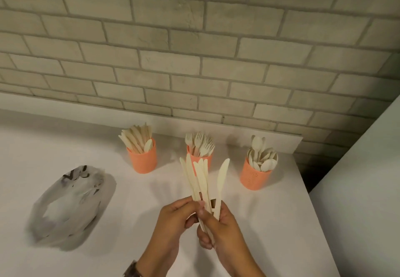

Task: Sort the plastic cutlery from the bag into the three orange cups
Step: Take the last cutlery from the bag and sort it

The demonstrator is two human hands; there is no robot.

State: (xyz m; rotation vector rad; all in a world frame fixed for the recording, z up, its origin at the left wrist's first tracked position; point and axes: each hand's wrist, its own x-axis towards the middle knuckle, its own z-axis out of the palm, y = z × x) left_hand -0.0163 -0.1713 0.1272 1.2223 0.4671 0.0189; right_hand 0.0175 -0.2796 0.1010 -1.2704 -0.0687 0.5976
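Three orange cups stand in a row near the wall. The left cup [142, 159] holds knives and one spoon, the middle cup [195, 156] holds forks, and the right cup [255, 177] holds spoons. Above the table's front, my left hand [173, 220] and my right hand [220, 231] both grip the handles of a fanned bunch of cream plastic knives [201, 179], blades pointing up in front of the middle cup. A crumpled translucent plastic bag [69, 207] lies flat on the table at the left; I cannot tell whether anything is inside.
The white table [270, 222] ends at a right edge beside a white panel [368, 190]. A grey brick wall [194, 49] rises right behind the cups. A watch strap [132, 270] shows on my left wrist.
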